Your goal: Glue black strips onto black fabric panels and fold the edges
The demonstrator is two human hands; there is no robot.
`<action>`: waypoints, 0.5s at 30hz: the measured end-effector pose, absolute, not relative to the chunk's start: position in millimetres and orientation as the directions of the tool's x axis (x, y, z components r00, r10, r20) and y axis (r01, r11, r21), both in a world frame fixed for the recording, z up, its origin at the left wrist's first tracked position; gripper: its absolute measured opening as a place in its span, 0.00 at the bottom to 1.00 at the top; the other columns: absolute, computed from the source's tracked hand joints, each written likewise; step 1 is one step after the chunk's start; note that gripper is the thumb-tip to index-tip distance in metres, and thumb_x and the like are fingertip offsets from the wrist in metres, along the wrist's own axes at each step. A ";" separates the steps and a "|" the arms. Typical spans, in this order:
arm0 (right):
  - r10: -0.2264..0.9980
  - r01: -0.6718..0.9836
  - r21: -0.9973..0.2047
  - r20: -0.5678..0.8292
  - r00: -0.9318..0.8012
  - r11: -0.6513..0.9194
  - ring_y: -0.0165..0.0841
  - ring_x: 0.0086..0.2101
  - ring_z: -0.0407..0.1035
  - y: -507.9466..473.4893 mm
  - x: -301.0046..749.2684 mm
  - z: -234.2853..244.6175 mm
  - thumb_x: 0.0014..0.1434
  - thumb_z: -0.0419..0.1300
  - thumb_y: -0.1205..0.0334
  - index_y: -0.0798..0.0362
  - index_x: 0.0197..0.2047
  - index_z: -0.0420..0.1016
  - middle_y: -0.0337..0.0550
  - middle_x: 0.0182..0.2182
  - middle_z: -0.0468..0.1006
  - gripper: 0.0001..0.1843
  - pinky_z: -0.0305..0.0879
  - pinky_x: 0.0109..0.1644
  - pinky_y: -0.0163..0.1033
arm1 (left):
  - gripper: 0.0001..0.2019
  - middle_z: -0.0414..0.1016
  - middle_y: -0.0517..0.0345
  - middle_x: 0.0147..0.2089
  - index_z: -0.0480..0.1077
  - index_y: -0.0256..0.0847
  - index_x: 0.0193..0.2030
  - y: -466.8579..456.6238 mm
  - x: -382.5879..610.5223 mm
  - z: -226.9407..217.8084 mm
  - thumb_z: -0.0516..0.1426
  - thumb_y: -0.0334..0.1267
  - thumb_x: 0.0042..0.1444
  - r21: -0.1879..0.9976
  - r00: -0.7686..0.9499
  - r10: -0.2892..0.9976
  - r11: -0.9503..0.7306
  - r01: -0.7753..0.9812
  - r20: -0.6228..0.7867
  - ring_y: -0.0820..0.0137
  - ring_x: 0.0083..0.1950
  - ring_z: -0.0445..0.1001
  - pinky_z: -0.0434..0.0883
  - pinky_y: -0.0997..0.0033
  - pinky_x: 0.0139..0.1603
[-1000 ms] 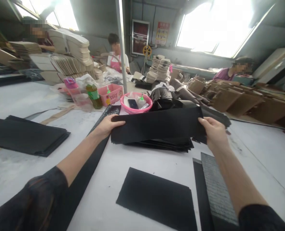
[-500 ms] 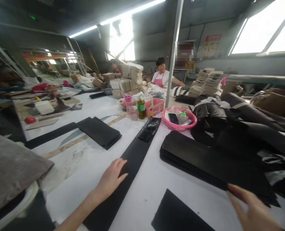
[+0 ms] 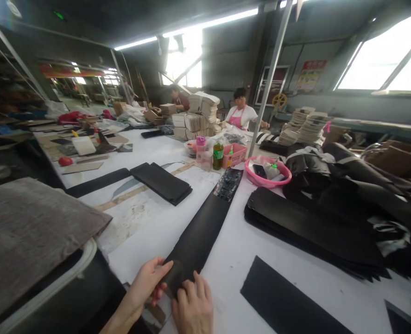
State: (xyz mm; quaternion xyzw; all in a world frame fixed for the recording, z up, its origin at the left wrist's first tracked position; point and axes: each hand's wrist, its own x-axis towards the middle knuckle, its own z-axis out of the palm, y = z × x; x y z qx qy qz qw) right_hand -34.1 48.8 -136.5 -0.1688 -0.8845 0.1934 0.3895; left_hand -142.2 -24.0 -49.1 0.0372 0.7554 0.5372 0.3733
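Note:
A long black strip of sheet material (image 3: 205, 227) runs away from me across the white table (image 3: 222, 278). Its far end carries a shiny, whitish patch. My left hand (image 3: 148, 283) pinches the near left edge, thumb on top and fingers curled beneath. At the near right edge, my right hand (image 3: 194, 304) bends its fingers over the strip; its thumb is hidden. The near end curves up a little between both hands. Right of it lies a single black piece (image 3: 288, 299), and beyond that a thick stack of black pieces (image 3: 309, 232).
A pink basin (image 3: 269, 178) with a phone and a bottle stands past the stack, near a metal pole (image 3: 271, 79). Left lies a smaller black stack (image 3: 161, 183). Grey cloth (image 3: 34, 241) covers something at the near left. A co-worker (image 3: 239, 113) in a pink apron is across the table.
My right hand has left the thick stack at the right and come to the strip's near end. My left hand has drawn back toward me and gripped the edge. The view has shifted.

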 end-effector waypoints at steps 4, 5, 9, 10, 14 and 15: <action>0.435 0.084 -0.497 0.649 -0.624 0.864 0.46 0.45 0.71 51.9 -20.9 -106.7 0.57 0.55 0.63 0.51 0.39 0.71 0.46 0.40 0.78 0.06 0.66 0.51 0.56 | 0.38 0.65 0.68 0.17 0.60 0.38 0.55 -28.8 -131.1 -30.8 0.61 0.62 0.43 0.845 -0.688 0.490 0.290 -0.450 -0.535 0.77 0.14 0.61 0.56 0.83 0.11; 0.428 0.073 -0.509 0.629 -0.649 0.858 0.43 0.42 0.73 55.2 -16.4 -96.6 0.59 0.52 0.66 0.51 0.39 0.71 0.45 0.39 0.78 0.08 0.68 0.48 0.53 | 0.40 0.66 0.67 0.18 0.58 0.38 0.57 -30.1 -129.0 -28.1 0.62 0.62 0.43 0.847 -0.683 0.503 0.280 -0.452 -0.530 0.76 0.14 0.62 0.57 0.82 0.12; 0.445 0.006 -0.635 0.535 -0.718 0.772 0.34 0.35 0.73 70.3 1.4 -61.2 0.62 0.47 0.72 0.51 0.38 0.70 0.41 0.36 0.77 0.12 0.70 0.38 0.38 | 0.42 0.68 0.66 0.19 0.54 0.38 0.62 -38.6 -127.0 -27.0 0.61 0.61 0.47 0.890 -0.702 0.548 0.259 -0.375 -0.455 0.73 0.16 0.66 0.60 0.80 0.13; 0.477 0.000 -0.689 0.501 -0.722 0.725 0.33 0.36 0.73 73.9 4.8 -55.2 0.63 0.49 0.71 0.50 0.38 0.71 0.41 0.36 0.77 0.11 0.70 0.38 0.36 | 0.40 0.68 0.65 0.19 0.54 0.38 0.62 -41.7 -128.5 -27.9 0.59 0.61 0.49 0.906 -0.714 0.557 0.257 -0.337 -0.424 0.72 0.17 0.66 0.60 0.79 0.13; 0.665 0.020 -0.916 0.275 -0.695 0.400 0.32 0.37 0.74 87.9 11.2 -41.3 0.61 0.58 0.62 0.51 0.35 0.74 0.39 0.35 0.78 0.05 0.70 0.41 0.33 | 0.24 0.70 0.63 0.24 0.66 0.40 0.52 -49.9 -139.4 -22.9 0.53 0.57 0.57 0.949 -0.820 0.535 0.312 -0.035 -0.206 0.70 0.24 0.70 0.67 0.74 0.23; 0.699 0.036 -0.949 0.204 -0.685 0.313 0.32 0.35 0.74 91.4 11.7 -38.7 0.60 0.60 0.60 0.51 0.34 0.75 0.39 0.33 0.78 0.05 0.70 0.40 0.32 | 0.20 0.71 0.61 0.26 0.69 0.41 0.47 -48.6 -141.5 -18.3 0.53 0.55 0.59 0.932 -0.827 0.548 0.350 0.094 -0.123 0.70 0.28 0.71 0.69 0.73 0.28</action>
